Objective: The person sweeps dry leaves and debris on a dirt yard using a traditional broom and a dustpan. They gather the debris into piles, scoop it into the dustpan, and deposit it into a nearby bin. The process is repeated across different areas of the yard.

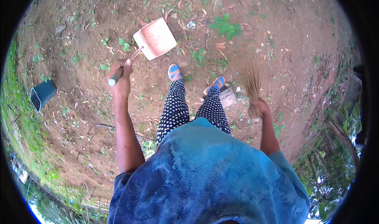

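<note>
My left hand (pixel 120 76) is closed around the handle of a pale pink plastic dustpan (pixel 158 37). The pan is ahead of my feet, its ribbed back edge towards me and its inside facing up; no heap of litter shows in it. Off to the right, my right hand (pixel 260 107) grips a hand broom of thin brown stiff bristles (pixel 251 79) near its bound end. The bristles point away from me and look blurred. Beneath both tools is bare brown soil with scattered dry leaves (pixel 220 45).
A dark blue-green bucket (pixel 44 95) lies tilted at the left. Near my right foot rests a stone block (pixel 228 96). A leafy green plant (pixel 226 26) grows ahead, close to a crumpled wrapper (pixel 191 25). One thin stick (pixel 105 126) lies behind my left forearm.
</note>
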### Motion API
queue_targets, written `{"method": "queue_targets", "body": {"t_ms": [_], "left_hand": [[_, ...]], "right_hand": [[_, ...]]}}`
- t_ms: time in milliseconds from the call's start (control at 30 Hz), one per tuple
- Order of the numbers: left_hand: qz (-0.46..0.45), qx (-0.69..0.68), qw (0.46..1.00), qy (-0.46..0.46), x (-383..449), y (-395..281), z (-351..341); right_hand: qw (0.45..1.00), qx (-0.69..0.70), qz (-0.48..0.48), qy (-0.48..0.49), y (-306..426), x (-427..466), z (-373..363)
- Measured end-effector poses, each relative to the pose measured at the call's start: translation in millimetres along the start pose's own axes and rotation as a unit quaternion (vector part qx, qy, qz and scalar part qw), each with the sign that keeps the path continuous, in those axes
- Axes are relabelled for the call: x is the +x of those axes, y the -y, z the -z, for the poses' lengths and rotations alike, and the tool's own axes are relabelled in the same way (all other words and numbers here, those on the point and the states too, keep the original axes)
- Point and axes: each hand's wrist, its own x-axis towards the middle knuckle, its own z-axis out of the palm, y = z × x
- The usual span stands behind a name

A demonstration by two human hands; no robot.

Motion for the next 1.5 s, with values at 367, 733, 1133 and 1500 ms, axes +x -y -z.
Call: {"method": "queue_targets", "body": {"t_ms": [367,733,1133,1500], "left_hand": [[0.012,-0.005,1.000,0.006,0,-2,8],[0.000,-0.016,1.000,-0.025,3,12,25],[0.011,-0.033,0.999,-0.032,2,20,38],[0.015,-0.034,0.998,-0.060,-3,23,66]], "right_hand": [[0.969,-0.133,0.143,0.153,50,35,-144],[0.951,0.252,-0.103,0.146,2,-56,-124],[0.961,0.050,0.169,0.212,163,-5,-255],[0.974,0.079,-0.110,0.182,73,-44,-190]]}}
